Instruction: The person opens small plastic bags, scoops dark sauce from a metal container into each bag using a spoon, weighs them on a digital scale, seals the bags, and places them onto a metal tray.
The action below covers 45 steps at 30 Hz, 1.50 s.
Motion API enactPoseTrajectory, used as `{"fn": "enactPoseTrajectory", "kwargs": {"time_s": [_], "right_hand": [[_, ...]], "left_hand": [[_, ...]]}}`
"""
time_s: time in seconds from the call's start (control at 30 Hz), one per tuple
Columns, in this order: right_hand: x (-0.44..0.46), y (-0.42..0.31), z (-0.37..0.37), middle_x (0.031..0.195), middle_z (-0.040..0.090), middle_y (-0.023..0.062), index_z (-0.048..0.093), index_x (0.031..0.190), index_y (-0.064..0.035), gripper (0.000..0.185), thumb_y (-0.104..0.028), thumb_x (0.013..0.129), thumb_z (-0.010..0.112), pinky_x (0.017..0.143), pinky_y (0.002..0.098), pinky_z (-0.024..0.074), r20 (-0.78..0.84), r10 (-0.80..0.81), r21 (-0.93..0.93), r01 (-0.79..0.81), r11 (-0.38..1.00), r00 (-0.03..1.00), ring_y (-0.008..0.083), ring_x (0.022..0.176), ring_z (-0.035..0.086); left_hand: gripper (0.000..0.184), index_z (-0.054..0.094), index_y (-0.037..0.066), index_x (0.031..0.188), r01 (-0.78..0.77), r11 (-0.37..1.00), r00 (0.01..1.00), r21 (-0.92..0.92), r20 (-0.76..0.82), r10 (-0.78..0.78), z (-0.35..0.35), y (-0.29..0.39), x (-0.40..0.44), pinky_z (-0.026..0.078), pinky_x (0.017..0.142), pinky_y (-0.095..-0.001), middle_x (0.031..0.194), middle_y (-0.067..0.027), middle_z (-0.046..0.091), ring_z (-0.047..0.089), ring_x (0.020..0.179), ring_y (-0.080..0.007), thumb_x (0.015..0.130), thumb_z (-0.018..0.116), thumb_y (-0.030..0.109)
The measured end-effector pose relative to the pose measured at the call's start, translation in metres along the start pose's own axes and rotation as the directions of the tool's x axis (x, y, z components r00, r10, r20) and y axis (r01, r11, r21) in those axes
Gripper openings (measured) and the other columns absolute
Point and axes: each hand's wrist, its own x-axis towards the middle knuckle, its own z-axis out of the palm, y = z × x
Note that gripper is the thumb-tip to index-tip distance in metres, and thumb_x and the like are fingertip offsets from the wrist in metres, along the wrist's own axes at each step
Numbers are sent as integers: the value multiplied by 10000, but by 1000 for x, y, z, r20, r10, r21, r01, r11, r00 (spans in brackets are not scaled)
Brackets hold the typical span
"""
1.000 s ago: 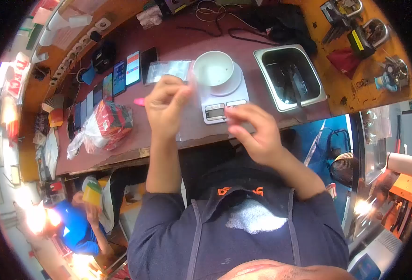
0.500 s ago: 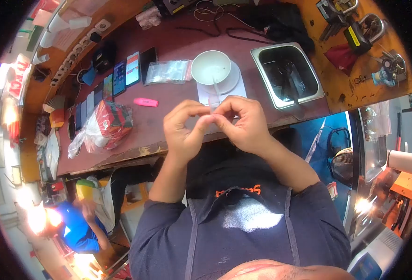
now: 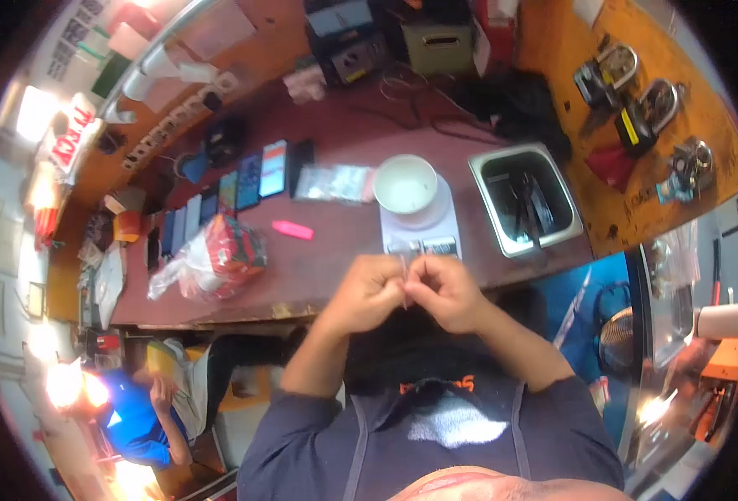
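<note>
My left hand [image 3: 370,292] and my right hand [image 3: 446,292] meet in front of the table edge, fingertips pinched together. Between them is a thin, see-through piece, apparently a small clear plastic bag [image 3: 404,269], mostly hidden by the fingers. Just beyond my hands, a white bowl [image 3: 405,185] rests on a white weighing scale [image 3: 448,219], whose dark display [image 3: 439,245] faces me. To the left of the bowl lies a stack of clear plastic bags [image 3: 334,183].
Right of the scale is a metal pan [image 3: 502,238] holding dark tongs. A pink highlighter [image 3: 293,230], several phones [image 3: 273,168] and a plastic-wrapped red bundle [image 3: 233,255] lie to the left. Padlocks [image 3: 649,113] sit at the right. A person in blue [image 3: 135,417] sits lower left.
The view has tilted, so the table sits lower in the picture. My hands have drawn back from the bowl toward my body, fingers still pinched, and the scale's display has come into sight.
</note>
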Motion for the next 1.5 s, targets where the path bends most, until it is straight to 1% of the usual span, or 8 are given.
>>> {"fn": "enactPoseTrajectory", "kwargs": {"time_s": [0.17, 0.37, 0.63, 0.7, 0.93, 1.1, 1.27, 1.5], "right_hand": [[0, 8, 2, 699, 544, 101, 548, 840, -15, 117, -108, 827, 617, 574, 367, 450, -106, -258, -662, 126, 739, 960, 264, 614, 559], [14, -35, -7, 879, 615, 114, 588, 935, -6, 338, -227, 744, 758, 680, 383, 497, -81, -522, -656, 349, 669, 849, 291, 807, 620], [6, -46, -35, 691, 612, 16, 665, 846, -1, 217, -213, 889, 682, 636, 266, 483, 259, 328, -395, -211, 894, 908, 80, 686, 576], [5, -39, -38, 690, 629, 26, 659, 823, 15, 238, -203, 917, 643, 612, 256, 467, 266, 291, -333, -195, 922, 919, 78, 661, 573], [-4, -23, -29, 703, 638, 19, 672, 805, 15, 344, -244, 990, 542, 602, 245, 458, 95, 173, -97, -164, 982, 980, 85, 660, 572], [-6, -18, -30, 746, 657, 20, 690, 873, 8, 328, -265, 988, 547, 670, 260, 478, 112, 211, -182, -189, 965, 971, 94, 707, 587], [-11, -19, -19, 1307, 509, 247, 493, 1295, -41, 528, -191, 834, 705, 1003, 424, 419, 41, -23, -601, 43, 798, 999, 368, 1199, 522], [-7, -43, -27, 1301, 498, 181, 644, 963, -70, 174, -111, 804, 701, 1059, 455, 352, 297, -217, -741, 368, 561, 930, 397, 1279, 422]], "left_hand": [[80, 502, 9, 627, -212, 823, 938, 527, -126, 322, 5, -4, 6, 393, 531, -380, 621, -110, 511, 505, 571, -279, 697, 539, 19], [105, 517, 55, 597, -253, 669, 911, 699, -61, 409, -18, 14, -1, 385, 570, -366, 612, -81, 532, 531, 629, -287, 694, 557, 62], [185, 578, -12, 666, -9, 987, 965, -158, 257, 49, -32, 10, -13, 364, 462, -293, 547, -18, 517, 446, 463, -117, 793, 483, 84], [204, 590, -7, 658, 298, 886, 927, -354, 331, -179, -36, 0, -13, 417, 555, -295, 582, -20, 538, 524, 575, -124, 794, 486, 103], [866, 211, 77, 1404, -166, 839, 981, -519, -1, 193, -6, -24, -2, 366, 1054, -430, 1323, -197, 463, 455, 1241, -282, 799, 750, 382], [834, 265, 83, 1406, -201, 750, 978, -630, -82, 193, 11, -21, -4, 374, 1049, -420, 1309, -194, 504, 473, 1235, -268, 782, 785, 277], [599, 488, 97, 1260, -450, 835, 849, 318, -137, 510, -3, -23, -8, 399, 947, -421, 1143, -122, 598, 566, 1076, -270, 759, 777, 251], [277, 616, 105, 878, -463, 735, 877, 495, 136, 461, 2, -10, -10, 373, 918, -444, 1046, -75, 627, 579, 1037, -278, 761, 755, 313]]}}
